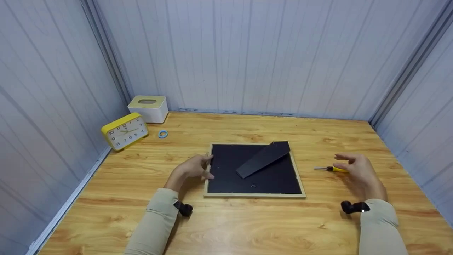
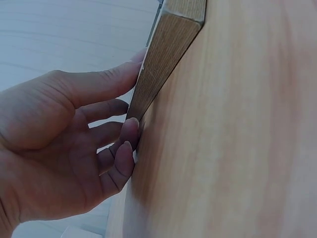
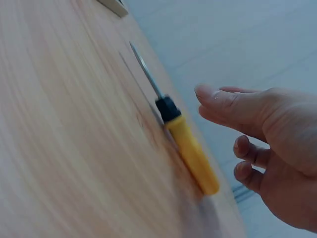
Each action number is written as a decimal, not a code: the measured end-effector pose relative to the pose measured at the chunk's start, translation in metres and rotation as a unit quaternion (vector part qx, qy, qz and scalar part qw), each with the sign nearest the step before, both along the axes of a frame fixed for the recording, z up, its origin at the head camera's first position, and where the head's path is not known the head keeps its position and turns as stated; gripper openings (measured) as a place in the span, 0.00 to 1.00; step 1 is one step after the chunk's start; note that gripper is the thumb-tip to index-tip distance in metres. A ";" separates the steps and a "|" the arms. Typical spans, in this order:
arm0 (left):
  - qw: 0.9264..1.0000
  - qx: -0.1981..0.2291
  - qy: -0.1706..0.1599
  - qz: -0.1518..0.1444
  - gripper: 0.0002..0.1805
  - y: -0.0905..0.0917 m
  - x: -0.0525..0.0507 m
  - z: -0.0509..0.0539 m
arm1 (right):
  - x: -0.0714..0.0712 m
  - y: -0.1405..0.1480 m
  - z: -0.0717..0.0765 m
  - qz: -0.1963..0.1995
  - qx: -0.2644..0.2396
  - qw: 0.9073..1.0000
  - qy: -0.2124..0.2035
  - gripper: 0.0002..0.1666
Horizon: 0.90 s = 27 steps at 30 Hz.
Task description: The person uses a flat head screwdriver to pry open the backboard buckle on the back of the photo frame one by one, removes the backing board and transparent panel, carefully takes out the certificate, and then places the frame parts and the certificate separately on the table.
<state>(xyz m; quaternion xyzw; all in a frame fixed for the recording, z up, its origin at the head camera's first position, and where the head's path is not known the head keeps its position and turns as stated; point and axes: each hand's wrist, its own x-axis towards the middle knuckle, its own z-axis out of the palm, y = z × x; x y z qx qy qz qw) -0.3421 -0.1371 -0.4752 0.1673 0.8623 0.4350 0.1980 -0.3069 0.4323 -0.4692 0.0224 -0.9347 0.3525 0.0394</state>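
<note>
A picture frame (image 1: 226, 170) with a pale wooden rim lies face down on the table, its black backing and black stand leg (image 1: 263, 159) upward. My left hand (image 1: 193, 167) holds the frame's left edge, thumb over the rim and fingers against its side; the left wrist view shows the hand (image 2: 74, 134) at the wooden edge (image 2: 163, 59). To the right lies a screwdriver (image 3: 190, 153) with a yellow handle, black collar and metal shaft. Just above its handle hovers my right hand (image 1: 361, 171), apart from it in the right wrist view, thumb and forefinger extended.
At the back left, a yellow alarm clock (image 1: 127, 132) stands before a white tissue box (image 1: 152, 111) with a pale wooden lid. A small blue ring (image 1: 162, 134) lies beside the clock. Panel walls (image 1: 230, 56) bound the wooden table (image 1: 254, 226) at the back and sides.
</note>
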 end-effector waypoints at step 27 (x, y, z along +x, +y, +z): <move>1.000 -0.005 0.001 0.002 0.48 -0.001 0.001 0.000 | 0.001 0.029 -0.031 0.008 0.021 1.000 0.014 0.30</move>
